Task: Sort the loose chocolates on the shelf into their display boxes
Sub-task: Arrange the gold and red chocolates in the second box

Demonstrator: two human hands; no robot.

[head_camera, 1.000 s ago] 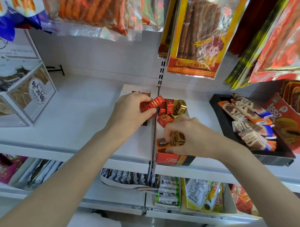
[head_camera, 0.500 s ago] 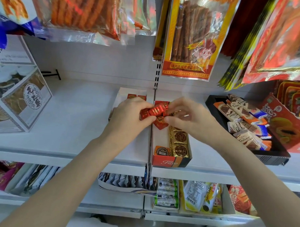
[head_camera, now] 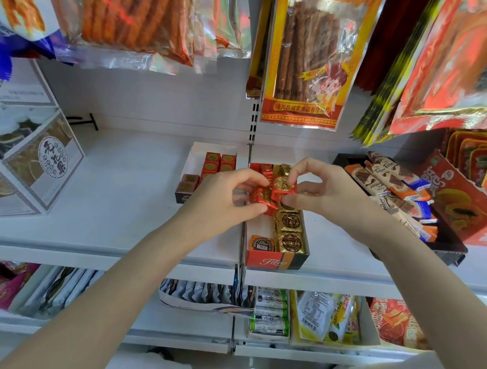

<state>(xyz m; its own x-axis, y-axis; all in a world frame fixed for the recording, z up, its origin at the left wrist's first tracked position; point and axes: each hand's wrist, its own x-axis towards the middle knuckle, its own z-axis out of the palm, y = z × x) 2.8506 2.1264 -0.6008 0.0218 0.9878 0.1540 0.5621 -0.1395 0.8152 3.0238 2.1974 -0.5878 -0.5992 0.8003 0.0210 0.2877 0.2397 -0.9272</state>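
On white shop shelf (head_camera: pixel 120 196), Fileo display box (head_camera: pixel 275 261) beneath hanging snack packets (head_camera: pixel 302 59).

Bright, even, diffuse light; white shelf (head_camera: pixel 120 191) reads near blown-out, soft bluish cast. Shadows faint: pale ones under the hands (head_camera: pixel 266 196) and beside the box (head_camera: pixel 275 261). Specular glare on clear snack bags (head_camera: pixel 148 29) across the top of the frame and on foil chocolates (head_camera: pixel 289 221). Centre sharp, print legible. Upper corners smeared, red packs (head_camera: pixel 448 67) at upper right blurred. Wide-angle bowing: shelf edges curve, left and right margins stretch. Lower shelf dimmer.
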